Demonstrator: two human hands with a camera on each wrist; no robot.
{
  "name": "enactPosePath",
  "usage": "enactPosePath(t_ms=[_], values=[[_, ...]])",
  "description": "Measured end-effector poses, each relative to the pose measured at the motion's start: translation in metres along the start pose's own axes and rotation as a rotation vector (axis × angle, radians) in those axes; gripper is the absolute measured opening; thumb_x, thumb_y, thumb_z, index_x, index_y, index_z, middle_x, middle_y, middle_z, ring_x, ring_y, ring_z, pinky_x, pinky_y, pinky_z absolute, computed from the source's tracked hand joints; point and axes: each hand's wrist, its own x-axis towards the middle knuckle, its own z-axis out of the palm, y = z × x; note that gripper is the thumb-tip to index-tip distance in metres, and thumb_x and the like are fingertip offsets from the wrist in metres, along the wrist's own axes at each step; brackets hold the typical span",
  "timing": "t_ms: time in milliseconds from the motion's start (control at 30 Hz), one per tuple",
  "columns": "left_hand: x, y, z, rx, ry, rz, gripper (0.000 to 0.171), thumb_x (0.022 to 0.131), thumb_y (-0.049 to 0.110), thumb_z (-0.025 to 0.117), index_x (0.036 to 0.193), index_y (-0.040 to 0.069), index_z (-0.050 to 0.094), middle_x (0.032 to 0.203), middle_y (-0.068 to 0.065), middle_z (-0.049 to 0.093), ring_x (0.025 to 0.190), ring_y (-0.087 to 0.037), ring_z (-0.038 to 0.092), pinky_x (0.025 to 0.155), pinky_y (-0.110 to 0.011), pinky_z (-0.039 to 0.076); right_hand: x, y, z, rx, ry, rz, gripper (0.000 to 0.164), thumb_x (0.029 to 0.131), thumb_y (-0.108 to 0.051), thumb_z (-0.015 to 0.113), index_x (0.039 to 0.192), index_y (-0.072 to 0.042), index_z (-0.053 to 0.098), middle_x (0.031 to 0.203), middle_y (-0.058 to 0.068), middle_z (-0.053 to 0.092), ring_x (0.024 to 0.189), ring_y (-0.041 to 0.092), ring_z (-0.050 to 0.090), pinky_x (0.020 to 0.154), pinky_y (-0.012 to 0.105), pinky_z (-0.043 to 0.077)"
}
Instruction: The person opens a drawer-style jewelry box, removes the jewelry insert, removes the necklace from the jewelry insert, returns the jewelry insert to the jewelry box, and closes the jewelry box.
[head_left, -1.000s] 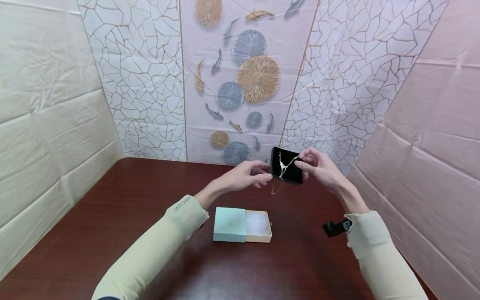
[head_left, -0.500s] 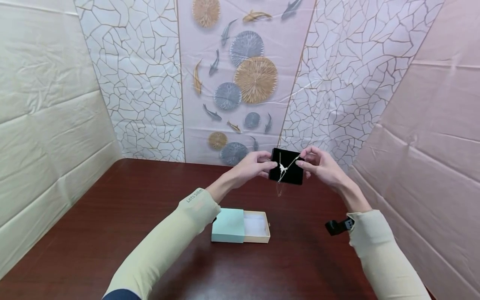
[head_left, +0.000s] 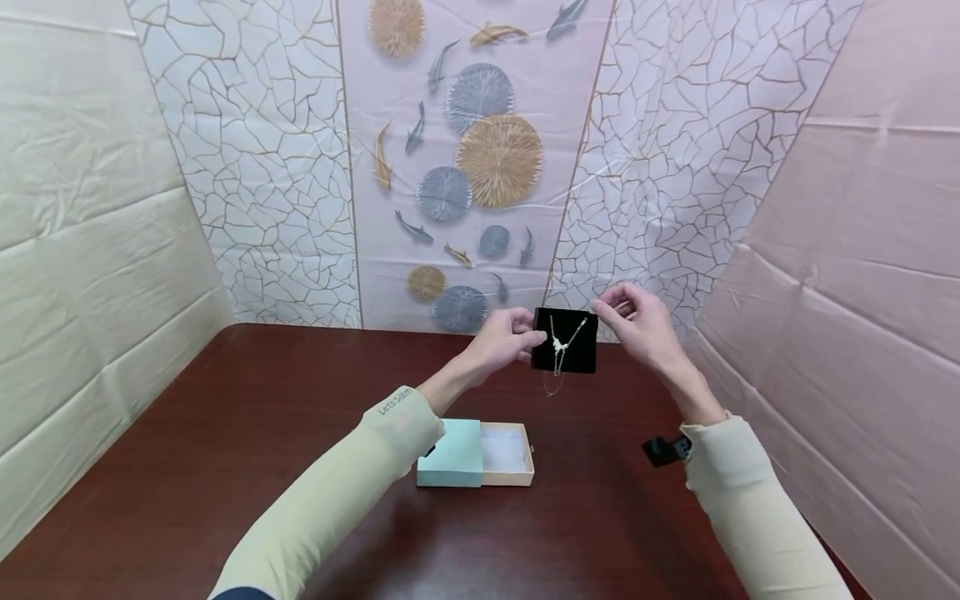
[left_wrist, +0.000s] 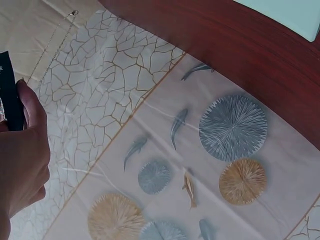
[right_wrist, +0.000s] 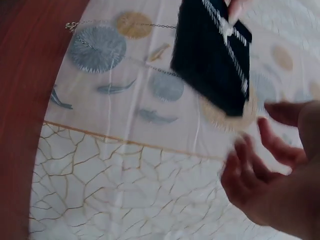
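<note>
A flat black necklace card (head_left: 581,357) is held up over the far part of the table, thumb and fingers of my left hand (head_left: 491,346) gripping its left edge. Across its face runs a silver necklace (head_left: 559,345) with a bright pendant, and the loose chain dangles below. In the left wrist view the card (left_wrist: 12,97) shows only at the frame's edge. My right hand (head_left: 639,323) is by the card's upper right corner. The right wrist view shows a gap between that hand (right_wrist: 272,182) and the card (right_wrist: 207,65), its fingers loosely bent around nothing.
A mint-green box sleeve (head_left: 450,457) lies on the dark red table (head_left: 285,433), its cream drawer (head_left: 507,478) slid partly out to the right with white lining inside. A patterned cloth (head_left: 442,167) hangs behind the table. A black strap (head_left: 663,451) is on the right wrist.
My left hand reached the card's left edge and took hold. My right hand then let go and drew off to the upper right. The card now faces more squarely forward and sits slightly lower.
</note>
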Motion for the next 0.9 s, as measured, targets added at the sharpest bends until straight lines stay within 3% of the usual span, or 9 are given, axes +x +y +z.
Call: enactPosePath(t_ms=[100, 200, 333, 467, 600, 700, 900], values=[[0.0, -0.002, 0.002, 0.006, -0.002, -0.001, 0.021, 0.094, 0.005, 0.058, 0.111, -0.006, 0.053, 0.105, -0.02, 0.067, 0.072, -0.014, 0.063, 0.073, -0.031, 0.057, -0.002, -0.008, 0.008, -0.111, 0.073, -0.095, 0.015, 0.089, -0.013, 0.067, 0.083, 0.0, 0.064, 0.075, 0.01, 0.06, 0.065, 0.011, 0.049, 0.06, 0.017, 0.038], [0.0, -0.003, 0.004, 0.008, -0.005, -0.003, 0.018, 0.094, 0.005, 0.057, 0.109, -0.006, 0.054, 0.106, -0.023, 0.067, 0.071, -0.014, 0.064, 0.072, -0.03, 0.058, -0.004, -0.016, 0.017, -0.181, 0.021, -0.166, 0.012, 0.086, -0.01, 0.068, 0.079, -0.001, 0.065, 0.071, 0.01, 0.061, 0.064, 0.016, 0.051, 0.061, 0.024, 0.04], [0.001, -0.005, 0.008, 0.026, -0.001, 0.006, 0.018, 0.094, 0.005, 0.057, 0.109, -0.006, 0.054, 0.109, -0.027, 0.068, 0.071, -0.013, 0.065, 0.075, -0.035, 0.058, -0.006, -0.024, 0.025, -0.299, -0.067, -0.195, 0.012, 0.085, -0.014, 0.066, 0.078, -0.005, 0.068, 0.07, 0.006, 0.064, 0.065, 0.019, 0.057, 0.064, 0.033, 0.044], [0.001, -0.006, 0.013, 0.103, 0.022, 0.037, 0.02, 0.094, 0.005, 0.057, 0.11, -0.005, 0.055, 0.108, -0.025, 0.069, 0.07, -0.014, 0.065, 0.075, -0.036, 0.057, -0.008, -0.028, 0.03, -0.402, -0.089, -0.182, 0.012, 0.082, -0.017, 0.065, 0.076, -0.007, 0.069, 0.068, 0.004, 0.065, 0.065, 0.021, 0.06, 0.062, 0.038, 0.046], [0.001, -0.008, 0.019, 0.278, 0.072, 0.111, 0.016, 0.093, 0.009, 0.059, 0.106, -0.001, 0.06, 0.1, -0.017, 0.074, 0.076, -0.013, 0.065, 0.073, -0.023, 0.05, -0.009, -0.032, 0.033, -0.469, -0.126, -0.116, 0.012, 0.081, -0.016, 0.059, 0.073, -0.008, 0.063, 0.067, 0.004, 0.062, 0.062, 0.022, 0.058, 0.056, 0.038, 0.045], [0.001, -0.009, 0.023, 0.395, 0.112, 0.169, 0.014, 0.092, 0.01, 0.06, 0.103, 0.002, 0.063, 0.096, -0.012, 0.075, 0.085, -0.013, 0.065, 0.076, -0.021, 0.046, -0.009, -0.034, 0.034, -0.494, -0.163, -0.054, 0.011, 0.081, -0.014, 0.055, 0.071, -0.009, 0.058, 0.07, 0.005, 0.059, 0.062, 0.022, 0.056, 0.053, 0.037, 0.044], [-0.002, -0.012, 0.025, 0.439, 0.114, 0.18, 0.015, 0.092, 0.009, 0.061, 0.104, 0.001, 0.063, 0.096, -0.012, 0.075, 0.092, -0.017, 0.067, 0.081, -0.025, 0.048, -0.008, -0.03, 0.034, -0.487, -0.17, -0.035, 0.009, 0.08, -0.014, 0.055, 0.073, -0.01, 0.058, 0.073, 0.006, 0.061, 0.065, 0.024, 0.059, 0.053, 0.038, 0.045]])
